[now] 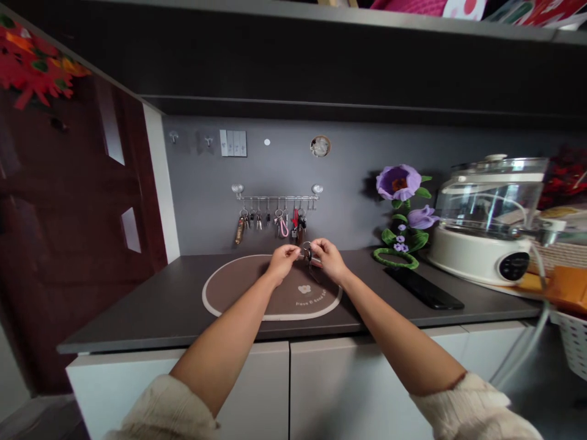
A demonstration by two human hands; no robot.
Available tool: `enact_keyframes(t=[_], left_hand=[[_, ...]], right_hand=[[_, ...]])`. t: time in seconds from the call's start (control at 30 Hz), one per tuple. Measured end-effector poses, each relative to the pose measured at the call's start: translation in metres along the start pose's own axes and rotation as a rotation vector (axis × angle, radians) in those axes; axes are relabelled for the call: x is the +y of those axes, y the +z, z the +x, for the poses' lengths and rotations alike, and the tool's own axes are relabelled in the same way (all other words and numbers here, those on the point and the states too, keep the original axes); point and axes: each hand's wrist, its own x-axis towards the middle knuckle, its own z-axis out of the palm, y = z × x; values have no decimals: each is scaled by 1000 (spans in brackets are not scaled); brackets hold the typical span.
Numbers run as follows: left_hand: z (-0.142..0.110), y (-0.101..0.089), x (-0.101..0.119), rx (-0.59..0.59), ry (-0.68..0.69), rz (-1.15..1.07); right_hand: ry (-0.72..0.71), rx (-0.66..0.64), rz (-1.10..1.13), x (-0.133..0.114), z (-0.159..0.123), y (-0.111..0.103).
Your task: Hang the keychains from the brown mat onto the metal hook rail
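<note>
My left hand (282,264) and my right hand (330,260) meet over the far part of the brown oval mat (247,287). Between their pinched fingertips is a key ring (307,245), one side in each hand. Small dark keys (309,255) hang from it; their exact shapes are hard to make out. Just behind, on the wall, a hook rail (277,198) bears several bunches of keys, among them a pink loop strap (284,228), a red tag (295,220) and a brown fob (239,231).
To the right on the dark counter (169,305) lie a black phone (424,288) and a purple flower decoration (398,182) with a green base. A white steamer-like appliance (477,253) stands beyond. Overhead runs a dark shelf (293,67); a brown door (87,244) is at left.
</note>
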Motion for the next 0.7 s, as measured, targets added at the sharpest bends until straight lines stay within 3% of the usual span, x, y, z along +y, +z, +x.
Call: enact_keyframes(t=[0.23,0.47,0.7], left_hand=[[4,0,-7,65,144,282],[6,1,-10,58,178,353],[7,2,-12,76,183,379]], right_hand=[[-24,67,41,-9,23,-2],[96,128,187,-33,56,-3],[178,204,187,-41,94,-2]])
